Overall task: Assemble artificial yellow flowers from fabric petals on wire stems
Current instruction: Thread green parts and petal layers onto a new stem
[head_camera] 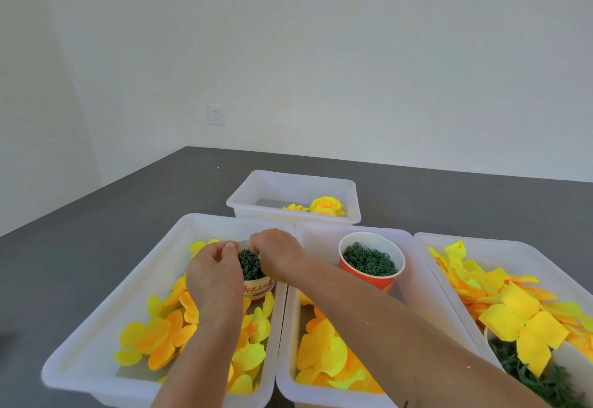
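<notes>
Green stem pieces (pixel 249 263) in paper cup (pixel 258 292): left hand (pixel 213 274) fingers (pixel 229 252) and right hand (pixel 279 255) fingers curled, pinching at them; actual hold unclear.

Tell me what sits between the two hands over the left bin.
In the head view, the left hand and right hand flank a paper cup of dark green pieces; both hands' fingers reach into it.

Paper cup (pixel 256 292) bears red Chinese print, partly hidden
</notes>
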